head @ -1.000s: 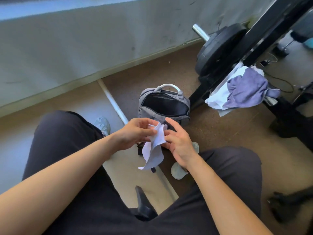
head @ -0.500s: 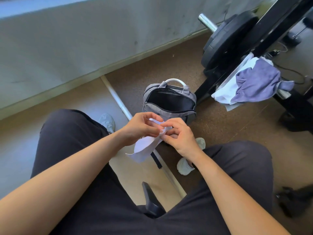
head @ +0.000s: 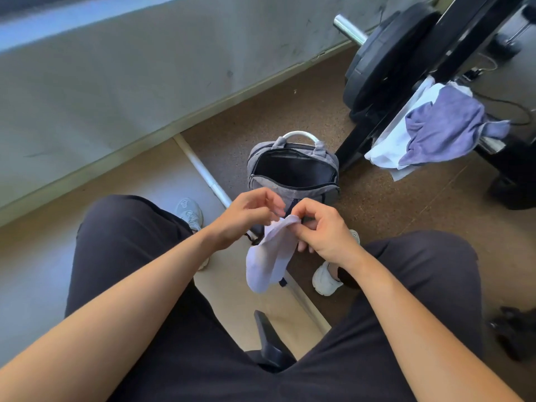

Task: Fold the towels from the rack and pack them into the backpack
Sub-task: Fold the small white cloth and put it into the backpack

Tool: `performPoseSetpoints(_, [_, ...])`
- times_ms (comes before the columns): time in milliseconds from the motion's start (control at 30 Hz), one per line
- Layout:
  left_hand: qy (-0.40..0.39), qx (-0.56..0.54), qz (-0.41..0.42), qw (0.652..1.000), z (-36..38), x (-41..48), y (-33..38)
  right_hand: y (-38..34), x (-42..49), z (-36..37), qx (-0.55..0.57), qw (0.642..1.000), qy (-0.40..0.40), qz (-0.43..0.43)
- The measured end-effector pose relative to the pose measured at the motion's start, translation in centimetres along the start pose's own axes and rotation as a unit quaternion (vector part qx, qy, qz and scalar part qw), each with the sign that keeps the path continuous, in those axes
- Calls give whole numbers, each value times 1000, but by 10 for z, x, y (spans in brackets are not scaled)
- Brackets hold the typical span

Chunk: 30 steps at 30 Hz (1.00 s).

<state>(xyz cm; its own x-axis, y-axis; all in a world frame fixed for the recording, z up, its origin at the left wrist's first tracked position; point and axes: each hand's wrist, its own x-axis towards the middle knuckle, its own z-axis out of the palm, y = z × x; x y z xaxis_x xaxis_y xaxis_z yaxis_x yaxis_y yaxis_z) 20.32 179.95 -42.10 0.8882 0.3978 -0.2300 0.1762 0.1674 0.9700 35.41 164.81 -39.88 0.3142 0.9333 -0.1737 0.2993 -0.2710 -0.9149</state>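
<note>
A small white cloth (head: 271,258), folded double, hangs between my knees. My right hand (head: 322,230) pinches its top edge between thumb and fingers. Just left of that edge is my left hand (head: 249,213), fingers curled; whether it touches the cloth I cannot tell. Beyond my hands a grey backpack (head: 293,166) stands on the floor with its main compartment unzipped and dark inside. A purple towel (head: 443,129) lies crumpled over a white towel (head: 391,149) on the black rack bar (head: 362,140) at the right.
Black weight plates (head: 385,59) on a steel bar sit behind the rack. A white pipe (head: 203,172) runs along the floor beside the backpack. My shoes (head: 326,281) rest on brown flooring; a grey wall rises at the left. A dark object (head: 513,329) lies at the right edge.
The cloth has been folded over and now hangs doubled from my right hand. My left hand has shifted slightly left of its top edge. The view has tilted a little.
</note>
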Motion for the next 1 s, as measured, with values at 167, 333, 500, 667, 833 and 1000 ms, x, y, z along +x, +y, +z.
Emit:
performPoseSetpoints(167, [-102,270,-41,957,6,2,-24,-4,-5,-16,-12,999,41,-19])
performPoseSetpoints(333, [-133,437,-97,884,-2,1,-37,3,-4,-26,-57,994,93,-12])
performPoseSetpoints(500, [75,455,-63,885,-5,0,-27,17,1,-42,-48,979,188,55])
performPoseSetpoints(667, [167,418,58,891,6,-10,-16,17,5,-45,142,958,219,122])
performPoseSetpoints(833, [-38,271,-60,960,27,-16,-18,6,7,-43,330,918,203,82])
performPoseSetpoints(1000, [15,262,-47,964,38,-6,-29,0,2,-48,433,884,165,61])
